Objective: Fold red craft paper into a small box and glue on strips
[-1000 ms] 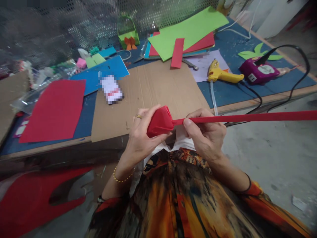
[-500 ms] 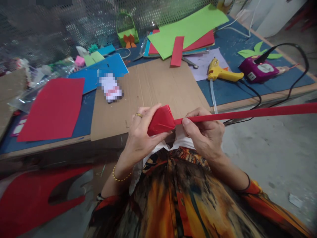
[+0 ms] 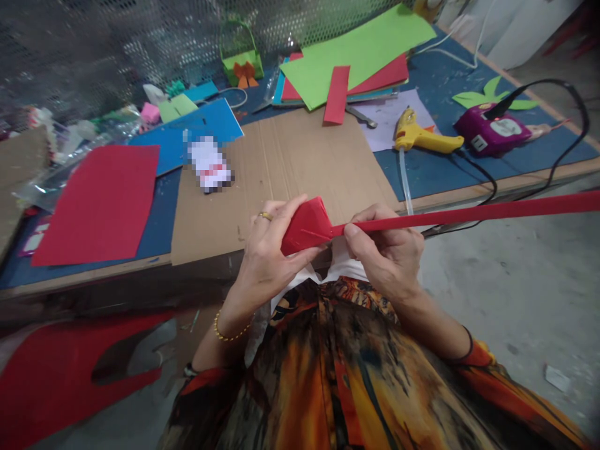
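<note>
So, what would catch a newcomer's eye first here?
Probably the red folded piece in the left grip, and the long red strip in the right grip, reaching the picture's right edge. Next, the yellow glue gun and purple box on the right side of the blue table.

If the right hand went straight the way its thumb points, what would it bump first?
Probably the red folded piece held in the left hand. The right hand points toward it, though depth is hard to judge.
</note>
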Available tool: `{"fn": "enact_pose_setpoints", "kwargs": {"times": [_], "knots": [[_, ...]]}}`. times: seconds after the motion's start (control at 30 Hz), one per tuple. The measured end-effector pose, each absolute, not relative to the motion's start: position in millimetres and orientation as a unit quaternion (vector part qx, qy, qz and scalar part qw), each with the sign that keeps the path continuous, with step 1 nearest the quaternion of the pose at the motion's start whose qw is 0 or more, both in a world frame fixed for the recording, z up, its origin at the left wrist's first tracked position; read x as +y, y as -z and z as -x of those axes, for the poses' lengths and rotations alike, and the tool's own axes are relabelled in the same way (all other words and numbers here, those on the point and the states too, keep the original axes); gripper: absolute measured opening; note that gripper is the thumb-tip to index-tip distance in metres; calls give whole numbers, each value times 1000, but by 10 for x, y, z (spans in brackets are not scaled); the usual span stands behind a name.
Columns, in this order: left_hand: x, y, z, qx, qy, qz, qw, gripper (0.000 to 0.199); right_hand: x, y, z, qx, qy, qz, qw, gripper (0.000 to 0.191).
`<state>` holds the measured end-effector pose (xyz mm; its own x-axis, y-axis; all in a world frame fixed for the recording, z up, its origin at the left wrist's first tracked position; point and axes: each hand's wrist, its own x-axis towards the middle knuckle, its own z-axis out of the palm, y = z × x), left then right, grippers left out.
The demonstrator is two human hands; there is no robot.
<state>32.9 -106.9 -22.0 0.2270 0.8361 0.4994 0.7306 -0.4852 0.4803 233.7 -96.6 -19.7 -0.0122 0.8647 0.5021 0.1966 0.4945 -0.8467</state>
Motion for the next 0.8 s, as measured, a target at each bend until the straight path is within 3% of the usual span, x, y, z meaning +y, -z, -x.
{"fn": "enact_pose_setpoints", "kwargs": {"times": [0.8], "knots": [[-1078, 212, -338, 511, -354, -779, 87, 65, -939, 228, -2332, -636, -327, 423, 556, 21]]}}
